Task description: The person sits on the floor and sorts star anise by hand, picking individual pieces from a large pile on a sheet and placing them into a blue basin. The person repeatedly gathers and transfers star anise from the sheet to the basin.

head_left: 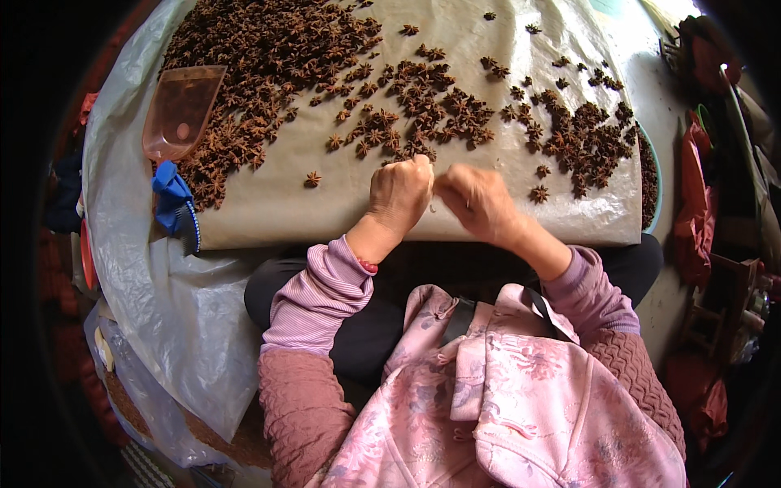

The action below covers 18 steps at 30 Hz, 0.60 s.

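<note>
Star anise lies on a pale plastic-like sheet (274, 213): a large pile (256, 49) at the upper left, a looser group (427, 97) in the middle and another group (579, 140) at the right. My left hand (399, 192), a red bead bracelet at its wrist, is curled over the sheet's near part, just below the middle group. Close at its right is my right hand (479, 201), blurred, with bent fingers. A small pale, thin thing (433, 207) shows between the hands; which hand holds it I cannot tell. One star anise (312, 179) lies apart, left of my left hand.
A translucent reddish scoop (183, 113) rests on the left pile, with a blue cloth or glove (171, 189) and a dark comb-like piece (189, 227) below. Clear plastic sheeting (207, 305) hangs at the left. A light-blue-rimmed container (658, 177) of star anise stands beyond the right edge.
</note>
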Tool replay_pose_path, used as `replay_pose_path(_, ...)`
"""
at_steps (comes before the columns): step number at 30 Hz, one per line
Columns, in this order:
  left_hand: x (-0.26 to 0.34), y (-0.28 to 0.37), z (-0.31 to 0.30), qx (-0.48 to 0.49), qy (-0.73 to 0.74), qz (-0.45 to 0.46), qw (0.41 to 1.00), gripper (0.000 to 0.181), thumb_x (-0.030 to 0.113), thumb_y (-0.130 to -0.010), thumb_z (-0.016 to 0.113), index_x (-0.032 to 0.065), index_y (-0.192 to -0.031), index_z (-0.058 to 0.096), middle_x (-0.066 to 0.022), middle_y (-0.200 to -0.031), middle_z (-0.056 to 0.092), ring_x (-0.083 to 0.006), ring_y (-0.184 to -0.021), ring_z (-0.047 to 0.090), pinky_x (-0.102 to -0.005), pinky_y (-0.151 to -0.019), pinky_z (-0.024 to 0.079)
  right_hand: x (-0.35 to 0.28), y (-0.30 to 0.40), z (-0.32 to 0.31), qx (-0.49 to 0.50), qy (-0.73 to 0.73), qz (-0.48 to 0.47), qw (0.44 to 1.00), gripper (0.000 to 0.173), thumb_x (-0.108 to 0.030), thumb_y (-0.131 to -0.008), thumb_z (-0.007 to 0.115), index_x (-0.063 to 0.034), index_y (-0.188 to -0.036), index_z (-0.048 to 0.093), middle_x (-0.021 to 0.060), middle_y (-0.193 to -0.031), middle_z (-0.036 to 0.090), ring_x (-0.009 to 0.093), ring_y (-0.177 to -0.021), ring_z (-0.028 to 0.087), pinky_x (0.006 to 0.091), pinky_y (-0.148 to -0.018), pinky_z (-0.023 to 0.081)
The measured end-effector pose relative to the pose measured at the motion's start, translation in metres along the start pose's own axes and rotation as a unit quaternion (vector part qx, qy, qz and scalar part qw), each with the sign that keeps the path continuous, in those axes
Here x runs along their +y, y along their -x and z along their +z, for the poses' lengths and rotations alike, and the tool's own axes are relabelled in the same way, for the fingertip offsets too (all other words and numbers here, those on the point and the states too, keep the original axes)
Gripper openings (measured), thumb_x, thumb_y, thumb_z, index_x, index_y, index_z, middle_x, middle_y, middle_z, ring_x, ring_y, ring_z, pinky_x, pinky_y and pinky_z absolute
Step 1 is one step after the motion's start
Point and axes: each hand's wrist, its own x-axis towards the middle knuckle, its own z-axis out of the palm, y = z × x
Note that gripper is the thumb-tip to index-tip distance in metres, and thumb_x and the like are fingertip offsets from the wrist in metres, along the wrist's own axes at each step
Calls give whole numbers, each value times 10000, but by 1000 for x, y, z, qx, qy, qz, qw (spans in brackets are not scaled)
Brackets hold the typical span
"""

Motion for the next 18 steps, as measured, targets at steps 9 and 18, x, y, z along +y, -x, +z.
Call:
replay_pose_path(9,-55,-67,29,59,-113,-13,992,70,149,-788,673,80,-788,662,-48,-854,595,-235,-957,533,-407,-863,386,-9,39,-9,-183,-98,72,976,112,-128,-845,631,-36,-894,672,137,-814,661,323,-760,643,394,-695,514)
replay_pose_path(18,-47,-41,20,56,147,-23,987,18,50,-864,556,32,-867,558,-99,-809,600,-293,-822,581,-403,-742,454,12,3,-14,108,-57,145,982,151,-59,-836,640,-40,-986,651,135,-931,637,305,-778,640,372,-657,507)
